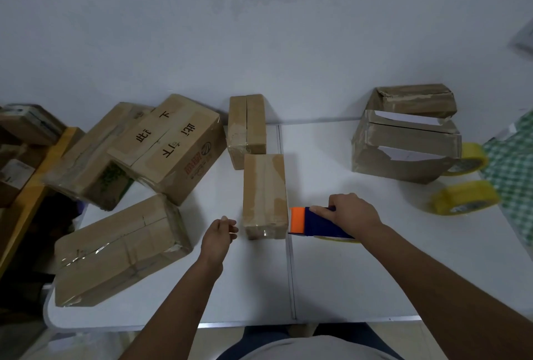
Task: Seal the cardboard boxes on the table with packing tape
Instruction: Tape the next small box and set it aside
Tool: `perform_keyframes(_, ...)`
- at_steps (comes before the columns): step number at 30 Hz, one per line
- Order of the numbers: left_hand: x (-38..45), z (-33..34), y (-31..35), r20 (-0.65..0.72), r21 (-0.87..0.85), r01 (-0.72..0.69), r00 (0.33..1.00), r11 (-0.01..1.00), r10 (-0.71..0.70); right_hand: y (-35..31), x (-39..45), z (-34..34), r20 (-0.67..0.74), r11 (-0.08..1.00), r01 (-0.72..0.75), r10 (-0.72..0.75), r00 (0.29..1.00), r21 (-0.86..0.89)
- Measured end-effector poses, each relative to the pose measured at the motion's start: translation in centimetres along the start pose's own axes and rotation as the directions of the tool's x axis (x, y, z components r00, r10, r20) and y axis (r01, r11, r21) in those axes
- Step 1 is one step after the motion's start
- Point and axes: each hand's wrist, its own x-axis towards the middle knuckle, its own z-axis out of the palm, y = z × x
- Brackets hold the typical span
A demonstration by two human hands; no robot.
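Head view: right hand (353,209) clamped round tape dispenser (314,221) beside small box (264,195) — left hand (219,234) loose, empty.
Progress: several boxes look taped; open-flapped box (403,143) on desk (331,273) left — my judgement.

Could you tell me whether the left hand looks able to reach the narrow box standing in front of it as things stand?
Probably yes. The left hand holds nothing and hovers just left of the narrow box, with only bare table between them. The right hand holds the tape dispenser at the box's other side.

left grip (219,233) loosely curled, empty | right grip (353,211) clenched
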Motion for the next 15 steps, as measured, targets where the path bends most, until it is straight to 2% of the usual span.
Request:
perform_keyframes(3,0.6,-1.1,0.1,0.064,0.076,-0.031,0.998,0.997,0.026,-0.1,0.1,0.1,-0.005,1.0,0.008,-0.008,1.0,-0.006)
perform_keyframes(5,0.7,-1.6,0.3,0.097,0.243,-0.109,0.991,0.964,0.088,-0.1,0.2,0.0,-0.004,1.0,0.008,-0.008,1.0,-0.01)
perform_keyframes(8,0.9,-1.5,0.7,0.021,0.45,-0.235,0.967,0.862,0.253,-0.2,0.3,0.0,-0.014,1.0,0.011,-0.012,1.0,-0.01)
perform_keyframes(10,1.0,-1.2,0.6,-0.043,0.479,-0.263,0.946,0.837,0.322,-0.4,0.4,0.1,-0.023,1.0,0.012,-0.012,1.0,-0.012)
perform_keyframes(13,0.8,-1.2,0.2,-0.118,0.465,-0.125,0.972,0.876,0.201,-0.5,0.5,0.1,-0.025,1.0,0.006,-0.006,1.0,-0.01)
perform_keyframes(14,0.2,-1.3,0.2,-0.124,0.478,-0.143,0.966,0.867,0.228,-0.5,0.5,0.0,-0.025,1.0,0.004,-0.005,1.0,-0.011)
perform_keyframes(15,-0.5,-1.4,0.2,-0.098,0.523,-0.248,0.933,0.816,0.346,-0.4,0.5,0.0,-0.024,1.0,0.002,-0.003,1.0,-0.012)
